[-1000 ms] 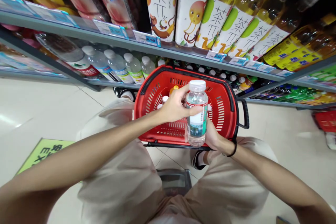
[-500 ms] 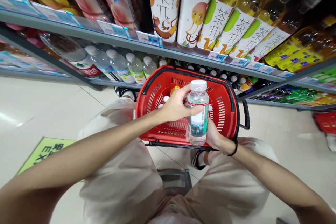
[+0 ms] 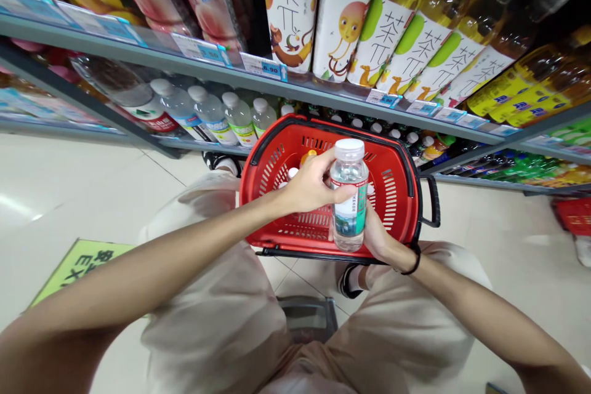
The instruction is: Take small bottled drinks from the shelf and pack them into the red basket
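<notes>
Both my hands hold a small clear water bottle (image 3: 349, 209) with a white cap and a green and white label, upright above a red plastic shopping basket (image 3: 392, 197). My left hand (image 3: 308, 186) grips the bottle's upper part from the left, fingers wrapped round it. My right hand (image 3: 376, 237) cups its lower part from behind and is mostly hidden by the bottle. Inside the basket lie a bottle with an orange cap (image 3: 307, 156) and one with a white cap (image 3: 292, 173).
Shelves ahead carry tall tea bottles (image 3: 339, 12) above and small water bottles (image 3: 210, 114) below, with price tags along the edges. A green floor sticker (image 3: 78, 265) lies at the left. Another red basket (image 3: 572, 212) stands at the far right.
The bottle and both hands have shifted very slightly right and down; the grip is the same.
</notes>
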Available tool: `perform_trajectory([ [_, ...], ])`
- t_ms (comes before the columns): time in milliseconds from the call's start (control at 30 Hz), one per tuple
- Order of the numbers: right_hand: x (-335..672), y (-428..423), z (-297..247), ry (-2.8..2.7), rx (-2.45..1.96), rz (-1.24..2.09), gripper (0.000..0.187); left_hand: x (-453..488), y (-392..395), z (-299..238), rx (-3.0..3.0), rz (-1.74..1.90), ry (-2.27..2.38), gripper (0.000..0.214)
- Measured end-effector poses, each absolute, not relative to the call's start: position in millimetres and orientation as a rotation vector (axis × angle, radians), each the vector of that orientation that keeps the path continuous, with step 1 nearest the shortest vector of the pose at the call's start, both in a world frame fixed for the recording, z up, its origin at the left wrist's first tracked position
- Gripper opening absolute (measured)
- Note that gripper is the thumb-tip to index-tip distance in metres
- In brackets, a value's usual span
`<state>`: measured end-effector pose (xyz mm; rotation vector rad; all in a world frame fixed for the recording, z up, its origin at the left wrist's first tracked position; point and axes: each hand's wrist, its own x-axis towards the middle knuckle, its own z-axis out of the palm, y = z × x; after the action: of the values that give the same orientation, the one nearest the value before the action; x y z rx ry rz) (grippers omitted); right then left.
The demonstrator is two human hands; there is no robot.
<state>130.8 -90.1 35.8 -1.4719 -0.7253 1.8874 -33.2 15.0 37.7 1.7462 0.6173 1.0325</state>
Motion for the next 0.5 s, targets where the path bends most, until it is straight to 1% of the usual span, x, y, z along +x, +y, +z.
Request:
perform_trajectory([
  [67,135.1,-90.3,30.3,-0.681,-1.528,1.828,0.069,-36.3,16.2,35.1,1.817,0.984,0.623,0.051],
  [133,139.8,-90.7,25.6,-0.659,-1.588,1.696,0.057,-39.1,17.2,33.5,1.889,0.925,0.638,0.05],
  [200,142.0,-91.2,22.9,-0.626,-1.584,1.611,0.046,-40.3,17.7,33.8,1.942,0.907,0.666,0.048],
  [233,141.7,-91.5,22.2,-0.604,-1.565,1.608,0.044,-40.3,17.7,34.8,1.956,0.916,0.68,0.047],
  [500,129.0,-93.4,25.3,-0.595,-1.397,1.905,0.061,-35.9,15.3,42.9,1.995,0.983,0.702,0.041],
])
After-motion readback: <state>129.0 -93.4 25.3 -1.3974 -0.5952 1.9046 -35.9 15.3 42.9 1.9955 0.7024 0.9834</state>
